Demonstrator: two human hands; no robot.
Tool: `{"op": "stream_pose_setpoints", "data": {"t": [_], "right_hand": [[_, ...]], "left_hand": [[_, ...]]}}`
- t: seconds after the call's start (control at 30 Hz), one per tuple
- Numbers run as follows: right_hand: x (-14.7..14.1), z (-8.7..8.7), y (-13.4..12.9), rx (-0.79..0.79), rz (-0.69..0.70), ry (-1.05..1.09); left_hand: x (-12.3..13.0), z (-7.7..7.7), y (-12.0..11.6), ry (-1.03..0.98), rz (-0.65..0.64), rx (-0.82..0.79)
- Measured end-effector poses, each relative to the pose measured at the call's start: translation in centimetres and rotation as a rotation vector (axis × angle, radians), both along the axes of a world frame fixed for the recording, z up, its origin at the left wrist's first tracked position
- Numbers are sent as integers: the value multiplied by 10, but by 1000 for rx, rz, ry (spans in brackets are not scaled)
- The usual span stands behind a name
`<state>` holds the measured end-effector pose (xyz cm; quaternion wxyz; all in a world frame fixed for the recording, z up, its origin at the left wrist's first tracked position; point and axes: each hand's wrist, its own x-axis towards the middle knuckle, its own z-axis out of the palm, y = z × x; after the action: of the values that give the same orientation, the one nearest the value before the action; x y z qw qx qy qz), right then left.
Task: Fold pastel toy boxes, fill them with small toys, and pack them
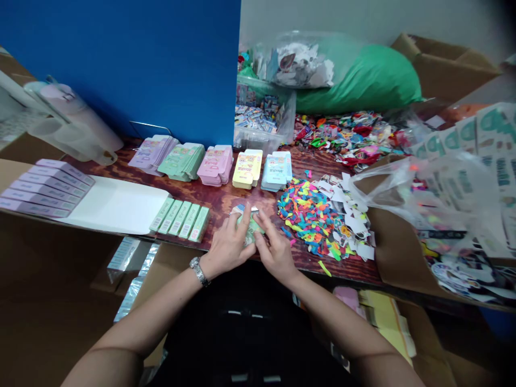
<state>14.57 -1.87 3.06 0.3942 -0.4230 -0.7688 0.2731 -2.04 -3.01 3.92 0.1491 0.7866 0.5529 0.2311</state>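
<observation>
My left hand and my right hand meet at the front edge of the table, both on a small green carton. Fingers of both hands press on its top and sides, covering much of it. Small white and blue pieces show just beyond the fingertips. Left of my hands stands a row of several filled green boxes. Beyond them lie stacks of flat cartons: purple, green, pink, yellow and blue. A heap of colourful balloons is close to my right hand.
White card pieces lie beside the balloons. Purple boxes stand on a white board at left. A plastic bin, a green sack and an open cardboard box with plastic bags surround the right side.
</observation>
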Motion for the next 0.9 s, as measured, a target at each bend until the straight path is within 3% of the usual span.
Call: {"op": "stream_pose_setpoints", "data": {"t": [0.1, 0.17, 0.33, 0.43, 0.53, 0.63, 0.7, 0.77, 0.9], "right_hand": [[-1, -9, 12, -132, 34, 26], [-5, -15, 17, -125, 43, -8], [-31, -24, 15, -149, 122, -55], [-52, -30, 15, -219, 161, -17], [-68, -33, 17, -309, 180, 34], [-78, -33, 18, -380, 190, 54], [-83, -34, 19, -384, 186, 44], [-89, -35, 22, -371, 178, 21], [-98, -36, 30, -412, 188, 54]], "left_hand": [[-11, 2, -3, -217, -101, -143], [-19, 0, -7, -271, -108, -149], [-33, -7, -20, -48, 65, -2], [-45, 3, -27, 100, 125, 51], [-73, 18, -32, 162, 240, 172], [-113, 23, -32, 198, 471, 270], [-137, 18, -29, 258, 567, 181], [-151, 11, -24, 280, 556, 21], [-153, 6, -21, 202, 560, -92]]}}
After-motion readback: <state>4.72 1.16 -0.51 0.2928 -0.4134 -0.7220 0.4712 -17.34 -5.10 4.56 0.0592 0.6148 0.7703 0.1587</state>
